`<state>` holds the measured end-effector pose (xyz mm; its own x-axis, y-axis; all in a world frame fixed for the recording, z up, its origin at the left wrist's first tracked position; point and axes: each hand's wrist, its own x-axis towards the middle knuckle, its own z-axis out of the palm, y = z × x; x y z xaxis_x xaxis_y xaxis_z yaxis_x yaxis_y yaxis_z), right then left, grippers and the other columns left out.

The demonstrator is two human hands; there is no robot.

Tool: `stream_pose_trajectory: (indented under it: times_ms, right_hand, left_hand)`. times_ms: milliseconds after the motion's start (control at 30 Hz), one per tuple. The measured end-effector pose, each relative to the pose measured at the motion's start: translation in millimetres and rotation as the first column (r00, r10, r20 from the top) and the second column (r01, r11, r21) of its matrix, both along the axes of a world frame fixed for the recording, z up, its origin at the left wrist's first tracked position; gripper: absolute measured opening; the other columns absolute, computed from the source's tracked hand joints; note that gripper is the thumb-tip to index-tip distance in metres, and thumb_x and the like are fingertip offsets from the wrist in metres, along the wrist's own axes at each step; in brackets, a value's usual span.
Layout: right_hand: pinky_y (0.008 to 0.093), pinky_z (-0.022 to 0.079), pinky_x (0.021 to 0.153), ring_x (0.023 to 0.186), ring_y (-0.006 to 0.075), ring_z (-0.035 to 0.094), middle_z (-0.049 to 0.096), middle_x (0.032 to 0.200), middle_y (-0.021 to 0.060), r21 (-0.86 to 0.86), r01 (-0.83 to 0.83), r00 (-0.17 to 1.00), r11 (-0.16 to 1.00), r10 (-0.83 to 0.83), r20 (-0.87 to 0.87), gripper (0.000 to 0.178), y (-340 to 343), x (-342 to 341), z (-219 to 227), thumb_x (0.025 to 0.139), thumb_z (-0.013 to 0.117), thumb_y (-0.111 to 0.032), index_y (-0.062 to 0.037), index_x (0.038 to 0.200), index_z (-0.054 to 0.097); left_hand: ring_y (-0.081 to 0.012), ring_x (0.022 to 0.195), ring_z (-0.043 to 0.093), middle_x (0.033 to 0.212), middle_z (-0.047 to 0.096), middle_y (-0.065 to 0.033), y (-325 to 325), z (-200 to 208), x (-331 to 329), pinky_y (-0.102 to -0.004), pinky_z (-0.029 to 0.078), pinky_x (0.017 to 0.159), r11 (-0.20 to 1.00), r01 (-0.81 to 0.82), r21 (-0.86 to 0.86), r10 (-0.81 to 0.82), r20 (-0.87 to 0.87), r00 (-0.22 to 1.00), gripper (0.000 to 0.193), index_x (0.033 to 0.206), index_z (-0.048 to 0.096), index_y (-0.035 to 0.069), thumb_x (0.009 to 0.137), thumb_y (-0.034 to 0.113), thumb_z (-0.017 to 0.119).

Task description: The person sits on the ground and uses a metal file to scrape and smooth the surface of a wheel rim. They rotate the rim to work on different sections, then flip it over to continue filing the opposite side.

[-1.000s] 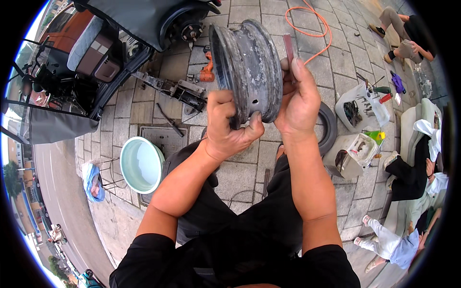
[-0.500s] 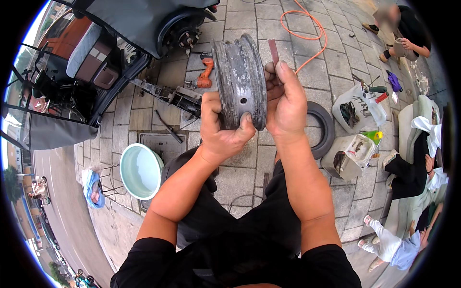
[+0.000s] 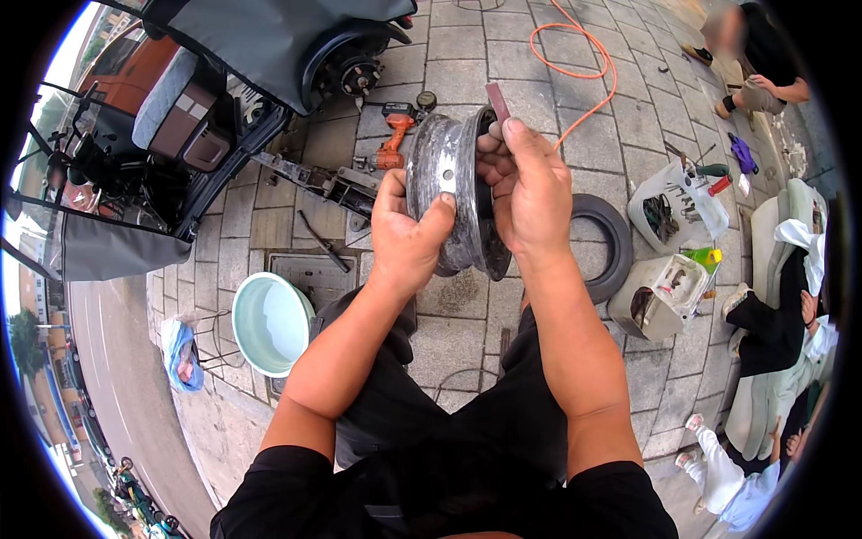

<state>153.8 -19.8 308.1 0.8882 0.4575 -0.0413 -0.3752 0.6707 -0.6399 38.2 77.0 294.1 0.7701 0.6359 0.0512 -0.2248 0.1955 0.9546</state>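
Grey metal wheel rim [image 3: 453, 193] held upright at chest height over paved ground. Left hand [image 3: 406, 235] clamped on near edge; right hand [image 3: 525, 189] gripping far edge, pinching reddish strip [image 3: 496, 101]. Advice: keep rim steady, fingers clear of edges.

- Paved ground [image 3: 467, 337]: grey stone slabs, laid in rows.
- Black tyre [image 3: 603, 244]: flat on the slabs.
- Orange hose [image 3: 584, 54]: looped across the paving.
- Orange power tool [image 3: 392, 135]: lying beside a round gauge [image 3: 427, 99].
- Pale green basin [image 3: 269, 323]: standing on the paving.
- Two cut-open white containers [image 3: 660, 292]: standing near the tyre, tools inside.
- Blue bag [image 3: 182, 352]: on the slabs beside the basin.
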Motion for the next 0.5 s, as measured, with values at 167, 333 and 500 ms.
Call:
stream_pose_trajectory:
  times_ms: [167, 333, 500]
  right_hand:
    - [0.0375, 0.061, 0.085, 0.087, 0.0209, 0.073, 0.075, 0.097, 0.0101, -0.022, -0.009, 1.0, 1.0, 0.009, 0.003, 0.023, 1.3, 1.1, -3.7, 0.107, 0.07, -0.023, -0.0007, 0.109, 0.07]
    - [0.0374, 0.061, 0.085, 0.087, 0.0211, 0.073, 0.075, 0.097, 0.0099, -0.045, 0.005, 1.0, 0.999, -0.005, 0.0, 0.023, 1.7, -0.6, 0.3, 0.107, 0.07, -0.023, -0.0005, 0.11, 0.071]
    - [0.0373, 0.061, 0.085, 0.087, 0.0208, 0.073, 0.075, 0.097, 0.0098, -0.056, 0.009, 1.0, 0.998, -0.009, -0.004, 0.023, 3.1, 0.1, -2.0, 0.106, 0.071, -0.023, -0.0004, 0.11, 0.071]
  left_hand:
    - [-0.009, 0.093, 0.065, 0.11, 0.068, -0.0065, 3.2, 2.1, -0.1, -0.0284, 0.057, 0.084, 0.991, 0.025, -0.132, -0.028, -0.022, 0.999, 0.033, 0.122, 0.054, 0.0, 0.095, 0.006, 0.073]
    - [-0.0117, 0.093, 0.068, 0.111, 0.069, -0.008, 3.7, 2.7, 1.3, -0.0303, 0.058, 0.085, 0.974, 0.049, -0.223, -0.048, 0.009, 0.999, 0.035, 0.125, 0.054, 0.0, 0.096, 0.007, 0.073]
    - [-0.0125, 0.094, 0.069, 0.112, 0.069, -0.0091, 6.5, 0.8, 1.5, -0.031, 0.059, 0.085, 0.968, 0.068, -0.24, -0.064, 0.024, 0.998, 0.036, 0.126, 0.054, 0.0, 0.096, 0.007, 0.073]
